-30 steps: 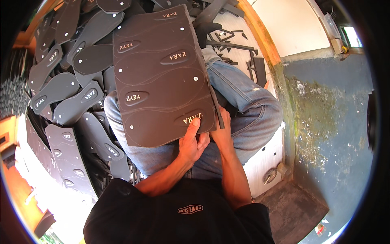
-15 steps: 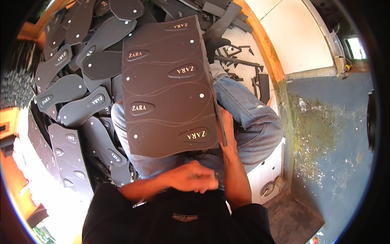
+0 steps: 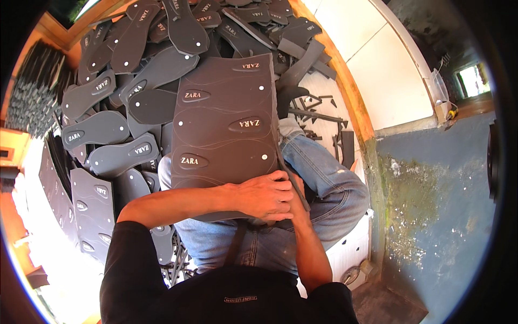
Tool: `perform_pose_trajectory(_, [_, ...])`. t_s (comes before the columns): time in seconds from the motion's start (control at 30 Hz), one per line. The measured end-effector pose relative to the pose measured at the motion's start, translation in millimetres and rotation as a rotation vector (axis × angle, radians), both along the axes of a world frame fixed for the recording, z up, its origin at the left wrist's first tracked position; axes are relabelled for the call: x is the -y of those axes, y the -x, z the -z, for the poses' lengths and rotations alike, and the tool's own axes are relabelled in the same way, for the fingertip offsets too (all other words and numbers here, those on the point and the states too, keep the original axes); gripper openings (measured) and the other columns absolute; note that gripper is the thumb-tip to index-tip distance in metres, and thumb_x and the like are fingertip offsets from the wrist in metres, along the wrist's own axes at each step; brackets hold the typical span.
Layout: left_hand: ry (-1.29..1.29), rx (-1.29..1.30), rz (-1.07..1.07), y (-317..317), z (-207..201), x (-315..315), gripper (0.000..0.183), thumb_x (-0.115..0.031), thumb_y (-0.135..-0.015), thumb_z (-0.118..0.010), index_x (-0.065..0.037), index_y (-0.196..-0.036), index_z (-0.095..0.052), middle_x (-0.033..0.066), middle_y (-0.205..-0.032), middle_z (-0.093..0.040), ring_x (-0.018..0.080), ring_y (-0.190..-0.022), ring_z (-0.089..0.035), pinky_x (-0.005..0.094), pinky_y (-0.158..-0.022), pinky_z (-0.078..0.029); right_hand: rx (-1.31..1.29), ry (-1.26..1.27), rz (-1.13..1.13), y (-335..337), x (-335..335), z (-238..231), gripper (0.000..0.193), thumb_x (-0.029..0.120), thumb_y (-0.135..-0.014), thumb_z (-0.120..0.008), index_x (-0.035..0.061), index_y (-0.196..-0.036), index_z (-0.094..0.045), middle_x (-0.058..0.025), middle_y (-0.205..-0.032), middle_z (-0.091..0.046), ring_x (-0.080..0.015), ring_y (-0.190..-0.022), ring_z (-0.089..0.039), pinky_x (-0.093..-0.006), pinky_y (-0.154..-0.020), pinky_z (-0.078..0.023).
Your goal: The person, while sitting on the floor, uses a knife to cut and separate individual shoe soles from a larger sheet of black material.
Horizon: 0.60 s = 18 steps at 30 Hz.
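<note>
A dark brown foam sheet (image 3: 224,143), marked with sole outlines, oval stamps and white dots, lies across my lap. My left hand (image 3: 265,198) reaches over its near right corner, fingers curled round the edge there. A narrow dark strip (image 3: 300,193) stands partly apart along the sheet's right side. Close against the left fingers, my right hand (image 3: 300,208) is at the same corner. Its fingers are mostly hidden behind the left hand and the strip, so what it holds does not show. Another dark strip (image 3: 235,244) hangs over my lap below the sheet's near edge.
Cut sole pieces (image 3: 96,128) lie heaped ahead and to the left. Larger stamped sheets (image 3: 93,208) lean at the left. Thin offcuts (image 3: 318,114) litter the pale floor beyond my right knee. A blue-grey wall (image 3: 431,216) stands at the right.
My left hand has moved from in front of my belly forward to the sheet's near right corner, beside my right hand. The view has tilted, so the scene sits lower.
</note>
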State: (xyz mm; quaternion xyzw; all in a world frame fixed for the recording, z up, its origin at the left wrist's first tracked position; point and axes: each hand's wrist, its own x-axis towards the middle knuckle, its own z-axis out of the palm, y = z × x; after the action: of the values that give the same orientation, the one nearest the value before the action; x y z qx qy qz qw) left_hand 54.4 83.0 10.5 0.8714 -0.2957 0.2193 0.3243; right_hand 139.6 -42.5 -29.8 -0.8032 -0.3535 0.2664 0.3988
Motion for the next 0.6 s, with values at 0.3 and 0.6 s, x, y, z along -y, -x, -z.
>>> perform_pose_trajectory(0.3, [0.061, -0.066, -0.126, -9, -12, 3, 0.03, -0.025, -0.08, -0.063, -0.008, -0.056, -0.055, 0.0039, -0.055, -0.05, 0.0217, -0.052, -0.048, 0.032, -0.058, -0.039, -0.076, 0.06, -0.068, 0, 0, 6, 0.046, 0.031, -0.078, -0.061, -0.0003, -0.11, -0.052, -0.0216, -0.095, -0.057, -0.0363, -0.084, -0.055, -0.0457, -0.075, -0.043])
perform_pose_trajectory(0.6, [0.3, -0.106, -0.38, -29, -28, 57, 0.03, -0.02, -0.077, -0.066, -0.007, -0.052, -0.053, 0.0052, -0.05, -0.05, 0.0225, -0.045, -0.046, 0.0317, -0.048, -0.036, 0.443, -0.304, 0.16, 14, 16, -33, 0.036, 0.032, -0.083, -0.054, -0.0004, -0.099, -0.053, -0.0169, -0.081, -0.058, -0.0358, -0.072, -0.057, -0.0467, -0.065, -0.044])
